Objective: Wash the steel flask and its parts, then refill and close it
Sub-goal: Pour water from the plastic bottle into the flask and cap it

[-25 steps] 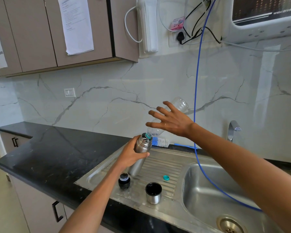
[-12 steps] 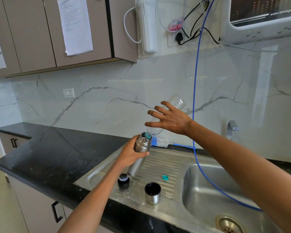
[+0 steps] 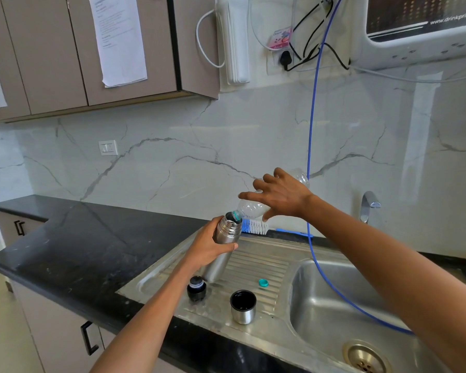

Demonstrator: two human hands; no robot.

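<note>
My left hand (image 3: 209,247) grips the steel flask (image 3: 223,246), which stands tilted on the ribbed draining board (image 3: 256,265) with its mouth open. My right hand (image 3: 280,196) holds a clear plastic bottle (image 3: 253,207) tipped down, its teal neck at the flask's mouth. The bottle looks nearly empty. The flask's black stopper (image 3: 196,288) and its steel cup lid (image 3: 243,306), mouth up, stand on the board in front. A small teal bottle cap (image 3: 263,283) lies to their right.
The sink basin (image 3: 334,305) with its drain (image 3: 366,358) is at the right, with a steel tap (image 3: 369,205) behind it. A blue hose (image 3: 311,157) hangs down into the basin. A blue bottle brush (image 3: 256,226) lies along the wall. Black countertop (image 3: 65,249) extends left.
My right hand has lowered a little and closed more around the plastic bottle, keeping it tipped at the flask's mouth. My left hand and the flask have hardly moved.
</note>
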